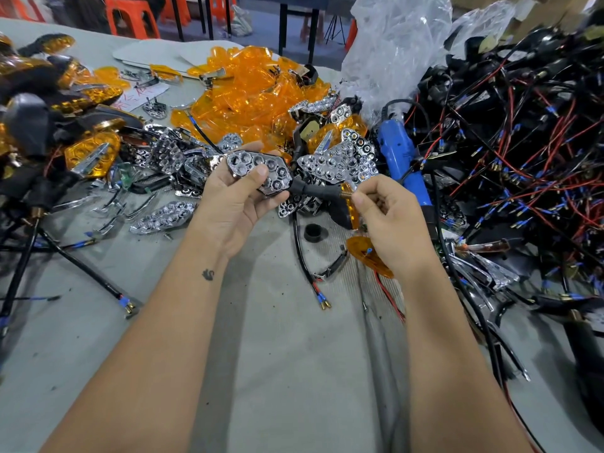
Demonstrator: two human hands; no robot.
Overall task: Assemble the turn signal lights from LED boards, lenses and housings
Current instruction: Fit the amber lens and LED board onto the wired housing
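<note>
My left hand (237, 199) grips a black turn signal housing (261, 171) fitted with a chrome honeycomb reflector, thumb lying across its face. The housing's black stem (315, 190) points right and ends in a brass threaded tip (346, 191). My right hand (389, 217) pinches something small at that tip, where thin wires come out. A pile of orange lenses (248, 89) lies behind, with loose chrome reflectors (340, 161) heaped just beyond the held housing. An orange lens (362, 253) lies under my right wrist.
Finished lights with orange lenses (91, 155) are stacked at the left. A tangle of black housings with red and black wires (510, 152) fills the right side. A blue electric screwdriver (402, 158) lies beside it. A black ring (315, 232) and loose cables (305, 273) sit on the grey table (277, 371).
</note>
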